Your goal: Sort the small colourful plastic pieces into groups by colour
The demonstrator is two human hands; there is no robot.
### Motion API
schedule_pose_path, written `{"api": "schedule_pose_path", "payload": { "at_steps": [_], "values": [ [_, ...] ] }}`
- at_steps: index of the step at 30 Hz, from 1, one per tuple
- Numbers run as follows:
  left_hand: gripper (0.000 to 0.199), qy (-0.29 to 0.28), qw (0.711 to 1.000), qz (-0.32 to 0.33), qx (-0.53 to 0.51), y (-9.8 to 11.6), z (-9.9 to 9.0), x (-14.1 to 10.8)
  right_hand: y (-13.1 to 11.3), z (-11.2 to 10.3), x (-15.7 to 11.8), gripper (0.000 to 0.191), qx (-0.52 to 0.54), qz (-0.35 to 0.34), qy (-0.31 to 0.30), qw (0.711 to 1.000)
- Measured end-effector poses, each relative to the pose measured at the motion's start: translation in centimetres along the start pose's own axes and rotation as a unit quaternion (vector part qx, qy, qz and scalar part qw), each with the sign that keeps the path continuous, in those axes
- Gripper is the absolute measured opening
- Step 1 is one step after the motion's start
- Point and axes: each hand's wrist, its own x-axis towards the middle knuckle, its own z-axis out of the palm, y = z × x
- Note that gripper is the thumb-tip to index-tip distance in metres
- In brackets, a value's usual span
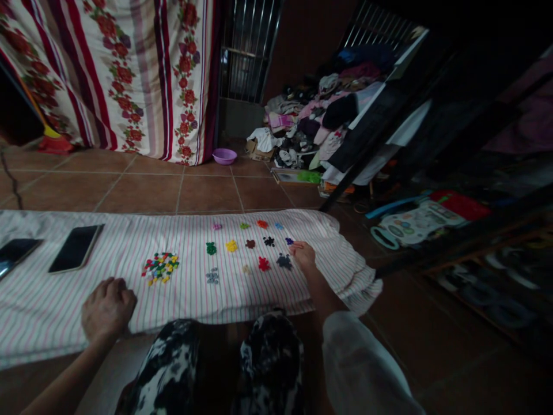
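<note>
My right hand (304, 255) reaches over the striped cloth (185, 300), its fingertips pressed together at the edge of a small dark blue pile (289, 241). Whatever is between those fingertips is too small to make out. Dark grey pieces (284, 261) and black pieces (268, 241) lie close by. Curled into a loose fist, my left hand (109, 306) rests on the cloth, with nothing visible in it. Beyond it spreads a mixed pile of small coloured pieces (161, 267). Single-colour piles sit in rows, among them green (211, 248), yellow (231, 245), red (264, 264) and light grey (212, 276).
Two phones lie on the cloth at the left, one nearer the middle (76, 248) and one at the edge (17, 255). Past the tiled floor are a purple basin (224, 155), a floral curtain (147, 75) and heaped clothes (311, 115). A dark slanted pole (352, 180) stands right.
</note>
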Motion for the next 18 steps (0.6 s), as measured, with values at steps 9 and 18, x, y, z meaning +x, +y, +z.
{"api": "schedule_pose_path", "payload": {
  "at_steps": [9, 18],
  "values": [
    [0.032, 0.024, 1.0, 0.003, -0.01, -0.3, 0.5, -0.1, 0.2, -2.9, 0.1, 0.016, 0.161, 0.079, 0.087, 0.98],
    [0.032, 0.014, 0.999, 0.03, 0.02, -0.6, 0.4, -0.1, 1.2, -5.7, -1.7, 0.017, -0.066, -0.012, 0.036, 0.997]
  ]
}}
